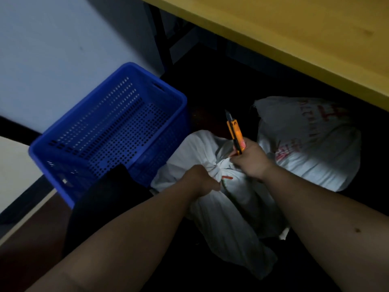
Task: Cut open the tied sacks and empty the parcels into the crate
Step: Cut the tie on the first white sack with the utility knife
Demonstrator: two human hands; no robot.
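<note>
our left hand clenches the near sack at its knot, beside the empty crate; our right hand grips the knife, blade up. a slip could nick the left fingers.

A yellow wooden tabletop ran diagonally across the upper right. Dark metal legs stood in shadow beneath it. A pale grey-blue wall filled the upper left. A black cloth lay lower left, over reddish-brown floor.
</note>
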